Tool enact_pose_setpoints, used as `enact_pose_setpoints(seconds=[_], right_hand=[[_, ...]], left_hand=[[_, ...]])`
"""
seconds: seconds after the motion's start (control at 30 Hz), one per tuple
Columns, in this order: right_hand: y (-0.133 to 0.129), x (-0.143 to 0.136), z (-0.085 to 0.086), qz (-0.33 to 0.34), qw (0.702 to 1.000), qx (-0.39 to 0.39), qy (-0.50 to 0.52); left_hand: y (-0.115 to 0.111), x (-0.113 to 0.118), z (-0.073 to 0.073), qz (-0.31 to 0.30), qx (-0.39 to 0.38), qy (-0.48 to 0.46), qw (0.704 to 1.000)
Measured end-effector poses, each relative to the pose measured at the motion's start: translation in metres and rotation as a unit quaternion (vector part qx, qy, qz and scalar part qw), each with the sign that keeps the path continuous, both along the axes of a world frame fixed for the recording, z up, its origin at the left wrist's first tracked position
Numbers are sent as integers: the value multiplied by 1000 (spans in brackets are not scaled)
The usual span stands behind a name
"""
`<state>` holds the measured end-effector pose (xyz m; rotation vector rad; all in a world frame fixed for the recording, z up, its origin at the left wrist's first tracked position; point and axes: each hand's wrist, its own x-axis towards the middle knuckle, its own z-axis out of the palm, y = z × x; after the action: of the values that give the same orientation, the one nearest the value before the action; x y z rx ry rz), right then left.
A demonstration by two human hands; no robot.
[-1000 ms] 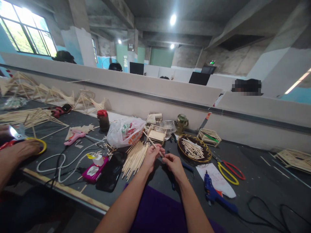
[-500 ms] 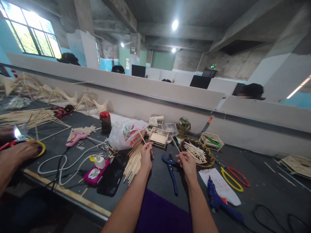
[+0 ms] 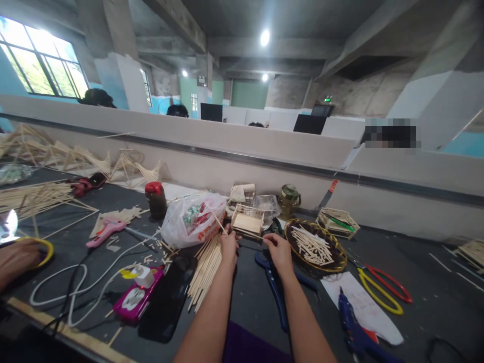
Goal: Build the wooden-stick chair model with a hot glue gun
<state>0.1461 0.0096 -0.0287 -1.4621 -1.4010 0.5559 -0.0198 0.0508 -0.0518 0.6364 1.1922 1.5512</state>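
Note:
My left hand (image 3: 229, 248) is closed on a thin wooden stick (image 3: 218, 222) that slants up and left over the plastic bag. My right hand (image 3: 279, 251) is pinched on another thin stick (image 3: 254, 235), which lies nearly level along the front of a small wooden frame model (image 3: 247, 220). Whether that stick touches the model, I cannot tell. A bundle of long sticks (image 3: 206, 269) lies beside my left forearm. Blue-handled cutters (image 3: 278, 295) rest under my right hand. To its right, a woven basket (image 3: 342, 259) holds short cut sticks (image 3: 312, 245).
A blue glue gun (image 3: 353, 322) lies on paper at right, near red-and-yellow scissors (image 3: 381, 290). On the left are a black phone (image 3: 168, 297), a purple power strip (image 3: 138, 300), a plastic bag (image 3: 177, 222), and a pink glue gun (image 3: 108, 231). A co-worker's hand (image 3: 22, 257) holds scissors.
My right hand has moved left, closer to my left hand, and its stick has swung from upright slant to nearly level. The camera view has shifted slightly.

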Motion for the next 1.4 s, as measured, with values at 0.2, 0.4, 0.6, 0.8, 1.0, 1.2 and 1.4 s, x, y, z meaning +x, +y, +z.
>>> enact_pose_setpoints(seconds=[0.2, 0.4, 0.6, 0.8, 1.0, 1.2, 1.4], right_hand=[[0, -3, -7, -1, 999, -14, -29], [2, -5, -7, -16, 999, -8, -27], [7, -6, -8, -44, 999, -2, 4], [17, -6, -22, -58, 997, 1, 57], [30, -1, -35, -53, 991, -1, 120], [35, -3, -33, -60, 981, -3, 183], [32, -11, -30, -76, 972, -2, 224]], left_hand=[[-2, 1, 7, 6, -4, -41, 999], [-15, 5, 10, 18, 23, -19, 999], [-19, 9, 6, 43, 36, 0, 998], [-16, 13, 2, 55, 22, 4, 998], [-15, 13, 0, 49, 16, 0, 999], [-15, 13, 0, 64, 30, -18, 997], [-13, 12, -1, 65, 28, -18, 997]])
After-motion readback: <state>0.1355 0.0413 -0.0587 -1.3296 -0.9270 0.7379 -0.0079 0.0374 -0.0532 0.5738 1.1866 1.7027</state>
